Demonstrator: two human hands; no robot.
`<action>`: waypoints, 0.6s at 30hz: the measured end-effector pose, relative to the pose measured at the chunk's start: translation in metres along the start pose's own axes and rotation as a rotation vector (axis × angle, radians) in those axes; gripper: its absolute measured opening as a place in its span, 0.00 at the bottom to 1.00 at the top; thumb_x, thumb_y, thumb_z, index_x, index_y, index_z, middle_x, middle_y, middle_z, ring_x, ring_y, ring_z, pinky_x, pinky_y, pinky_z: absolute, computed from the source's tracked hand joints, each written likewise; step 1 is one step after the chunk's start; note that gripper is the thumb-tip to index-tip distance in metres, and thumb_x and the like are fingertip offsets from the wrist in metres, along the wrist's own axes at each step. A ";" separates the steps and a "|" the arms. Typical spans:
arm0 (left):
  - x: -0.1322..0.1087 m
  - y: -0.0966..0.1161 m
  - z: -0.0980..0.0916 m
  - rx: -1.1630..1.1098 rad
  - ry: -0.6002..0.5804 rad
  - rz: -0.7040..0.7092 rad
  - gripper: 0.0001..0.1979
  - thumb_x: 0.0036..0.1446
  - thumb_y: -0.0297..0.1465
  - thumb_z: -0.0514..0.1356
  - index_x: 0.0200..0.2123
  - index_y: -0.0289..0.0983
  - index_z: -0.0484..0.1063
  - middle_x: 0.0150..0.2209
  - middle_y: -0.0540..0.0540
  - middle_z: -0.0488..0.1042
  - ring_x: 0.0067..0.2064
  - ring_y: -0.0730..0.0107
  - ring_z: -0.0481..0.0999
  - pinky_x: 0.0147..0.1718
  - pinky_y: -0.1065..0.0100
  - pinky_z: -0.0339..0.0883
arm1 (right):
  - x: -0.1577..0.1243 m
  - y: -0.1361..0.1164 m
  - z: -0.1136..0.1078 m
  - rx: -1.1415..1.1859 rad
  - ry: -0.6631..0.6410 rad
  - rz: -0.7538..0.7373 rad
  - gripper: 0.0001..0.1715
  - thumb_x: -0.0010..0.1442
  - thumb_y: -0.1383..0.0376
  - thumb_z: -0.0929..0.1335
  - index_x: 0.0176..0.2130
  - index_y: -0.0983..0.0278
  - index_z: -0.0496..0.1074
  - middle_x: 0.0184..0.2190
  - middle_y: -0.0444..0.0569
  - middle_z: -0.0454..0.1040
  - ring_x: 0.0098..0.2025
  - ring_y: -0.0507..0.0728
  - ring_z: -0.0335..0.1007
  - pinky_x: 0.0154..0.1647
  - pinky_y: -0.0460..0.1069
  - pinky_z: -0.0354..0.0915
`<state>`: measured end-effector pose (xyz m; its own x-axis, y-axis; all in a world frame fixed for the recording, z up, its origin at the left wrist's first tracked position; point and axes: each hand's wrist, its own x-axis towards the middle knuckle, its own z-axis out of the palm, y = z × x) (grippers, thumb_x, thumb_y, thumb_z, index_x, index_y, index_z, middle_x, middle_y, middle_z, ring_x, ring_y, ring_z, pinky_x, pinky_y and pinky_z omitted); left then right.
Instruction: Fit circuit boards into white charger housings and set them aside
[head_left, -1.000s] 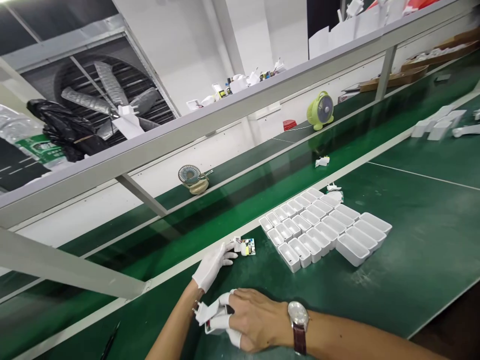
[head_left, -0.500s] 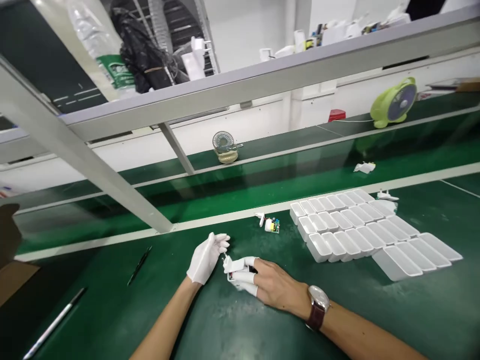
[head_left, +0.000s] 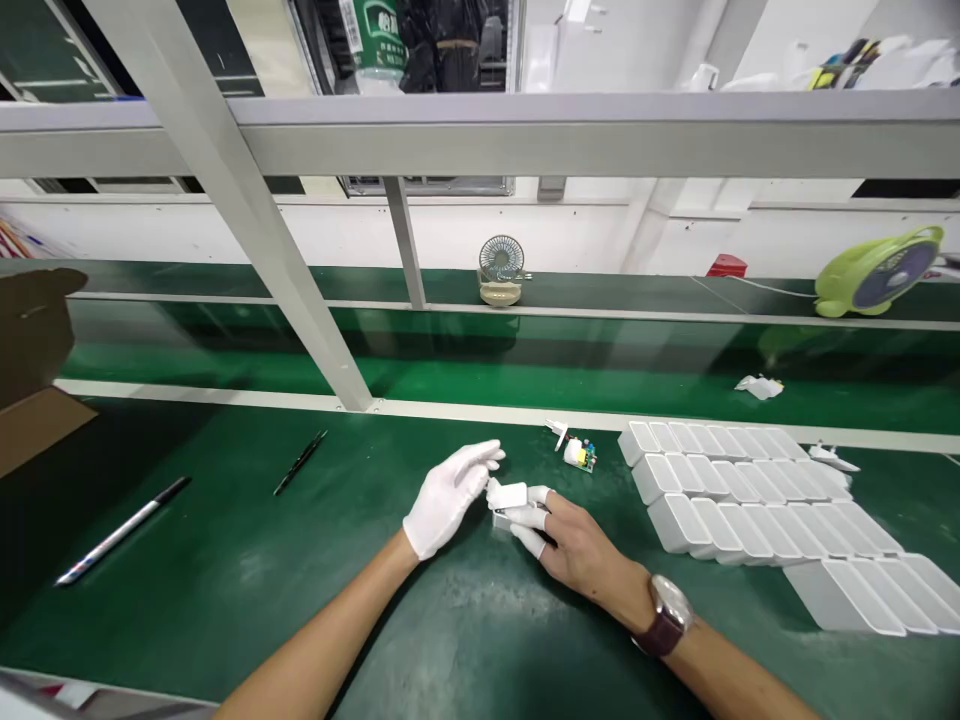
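Observation:
My left hand (head_left: 448, 500), in a white glove, is beside a small white plastic housing (head_left: 508, 497), its fingers extended and loosely together; whether they touch the housing is unclear. White finger cots cover fingertips of my right hand (head_left: 564, 530), which grips the housing from the right. A white piece sits raised over the housing's lower part. Behind the hands lie a small circuit board (head_left: 580, 455) with a yellow component and a white plastic piece (head_left: 556, 430).
Rows of open white cases (head_left: 720, 490) stand at the right. A black pen-like tool (head_left: 300, 462), a silver pen (head_left: 124, 530) and a cardboard box (head_left: 37, 370) are at the left. A metal post (head_left: 262, 230) rises behind; a small fan (head_left: 501, 270) stands farther back.
The head view has levelled and shifted. My left hand has turned, its fingers now closer together beside the housing. My right hand still holds the housing.

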<state>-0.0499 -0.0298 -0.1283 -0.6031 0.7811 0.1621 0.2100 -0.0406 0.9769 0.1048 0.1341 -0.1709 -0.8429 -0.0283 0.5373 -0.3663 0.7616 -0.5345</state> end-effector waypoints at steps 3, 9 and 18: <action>-0.005 0.009 0.004 0.188 -0.030 0.050 0.17 0.63 0.38 0.60 0.53 0.41 0.75 0.51 0.42 0.75 0.46 0.64 0.76 0.49 0.60 0.71 | -0.003 0.001 0.008 -0.022 0.016 -0.001 0.24 0.67 0.69 0.65 0.60 0.55 0.68 0.47 0.53 0.72 0.48 0.59 0.74 0.47 0.54 0.75; -0.008 0.004 0.013 0.356 0.023 0.035 0.11 0.64 0.33 0.58 0.45 0.40 0.77 0.43 0.46 0.77 0.42 0.68 0.77 0.42 0.66 0.72 | -0.004 -0.003 0.008 -0.008 0.107 0.043 0.27 0.66 0.69 0.67 0.62 0.57 0.62 0.49 0.53 0.73 0.50 0.58 0.73 0.50 0.54 0.74; -0.007 0.001 0.015 0.343 0.012 0.031 0.11 0.67 0.33 0.55 0.46 0.41 0.76 0.43 0.47 0.76 0.44 0.68 0.77 0.47 0.65 0.70 | -0.004 -0.003 0.006 -0.114 -0.022 0.049 0.22 0.67 0.67 0.66 0.59 0.58 0.67 0.47 0.56 0.70 0.45 0.60 0.72 0.45 0.56 0.74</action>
<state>-0.0344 -0.0260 -0.1303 -0.6011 0.7751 0.1948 0.4737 0.1493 0.8679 0.1068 0.1274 -0.1753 -0.8676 -0.0026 0.4973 -0.2785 0.8310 -0.4815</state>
